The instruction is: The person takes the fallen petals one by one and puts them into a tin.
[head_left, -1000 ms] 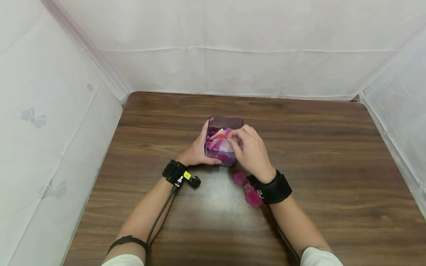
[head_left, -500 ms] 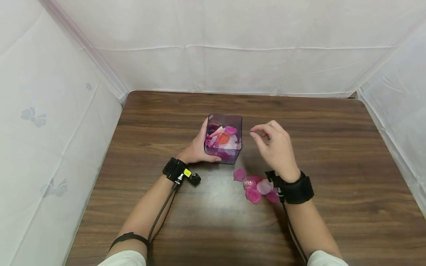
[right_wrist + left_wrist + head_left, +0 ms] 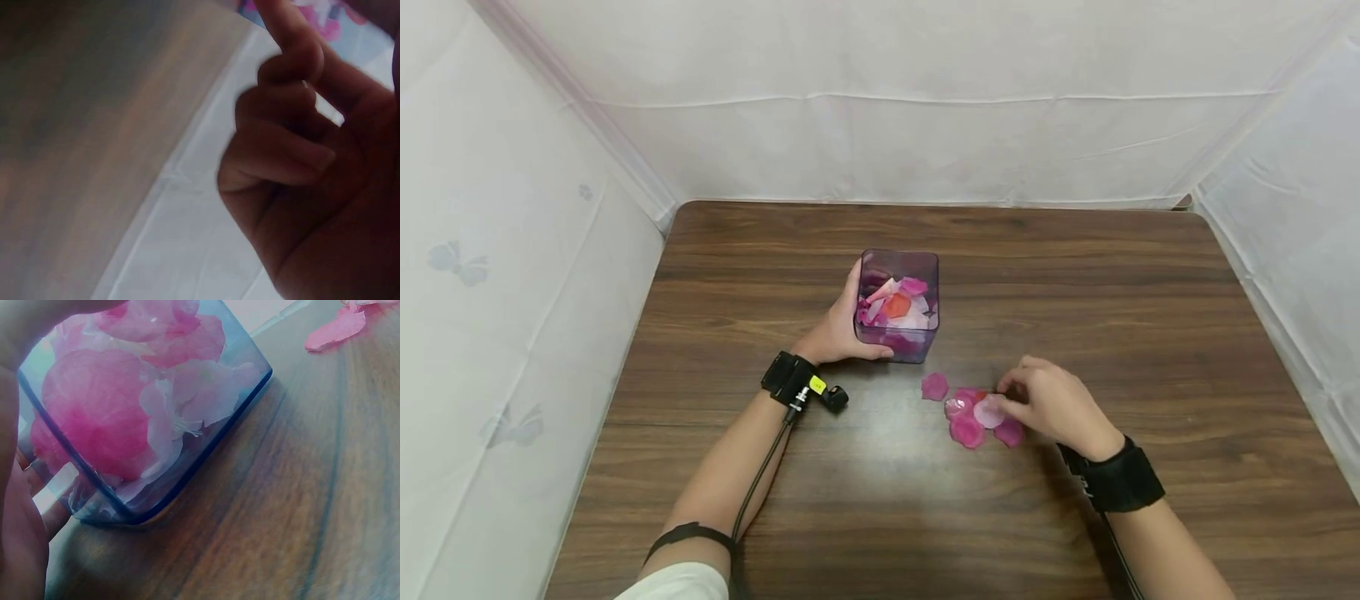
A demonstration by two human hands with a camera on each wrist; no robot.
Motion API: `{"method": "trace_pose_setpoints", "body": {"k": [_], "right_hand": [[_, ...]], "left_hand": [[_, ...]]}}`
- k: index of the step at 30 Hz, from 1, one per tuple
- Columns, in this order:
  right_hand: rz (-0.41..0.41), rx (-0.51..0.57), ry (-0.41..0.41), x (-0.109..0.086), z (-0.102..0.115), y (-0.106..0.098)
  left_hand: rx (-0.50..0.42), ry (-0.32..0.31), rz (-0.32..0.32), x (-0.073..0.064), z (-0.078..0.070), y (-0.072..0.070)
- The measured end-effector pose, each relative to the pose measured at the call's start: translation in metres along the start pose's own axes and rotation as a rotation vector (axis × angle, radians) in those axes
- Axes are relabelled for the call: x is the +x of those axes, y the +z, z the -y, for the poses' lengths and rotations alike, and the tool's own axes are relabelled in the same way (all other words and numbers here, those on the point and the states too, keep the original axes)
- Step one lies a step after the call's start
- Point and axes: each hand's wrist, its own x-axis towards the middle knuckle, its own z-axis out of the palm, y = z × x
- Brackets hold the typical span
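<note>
My left hand point(image 3: 841, 333) grips a see-through purple plastic box point(image 3: 897, 346) from its left side, the thumb along the near wall. Pink, white and orange artificial petals point(image 3: 895, 306) lie inside; through the wall in the left wrist view, pink petals point(image 3: 100, 412) press against the plastic. My right hand point(image 3: 1060, 404) is low over a small pile of petals point(image 3: 967, 432) on the table, thumb and forefinger apart beside a pale pink petal point(image 3: 988, 412). In the right wrist view, the other fingers of my right hand point(image 3: 294, 156) are curled towards the palm.
A single magenta petal point(image 3: 934, 387) lies between the box and the pile. The brown wooden table point(image 3: 880, 517) is bordered by white cloth walls point(image 3: 925, 150) at the back and sides. Each wrist wears a black strap point(image 3: 1123, 477) with a cable.
An orange petal was dropped into the box by my right hand, which then moved right and down to the petal pile. My left hand keeps holding the box.
</note>
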Motion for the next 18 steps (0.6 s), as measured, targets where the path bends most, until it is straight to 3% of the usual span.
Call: {"method": "trace_pose_setpoints", "body": {"k": [3,6,9,16,18], "right_hand": [[0.07,0.007,0.025,-0.004,-0.002,0.009],[0.082,0.031,0.043,-0.005,-0.002,0.013],[0.046,0.063,0.045,-0.003,-0.002,0.012],[-0.091,0.127,0.028,0.005,0.0,-0.002],[-0.133,0.149,0.026,0.007,0.001,-0.007]], "left_hand": [[0.0,-0.015,0.004,0.0,0.0,-0.001],[-0.004,-0.03,0.017,0.001,-0.001,-0.001],[-0.007,-0.042,0.029,0.001,-0.006,-0.001],[-0.023,-0.039,0.048,-0.003,-0.04,-0.006],[-0.029,-0.036,0.047,-0.003,-0.038,-0.006]]}}
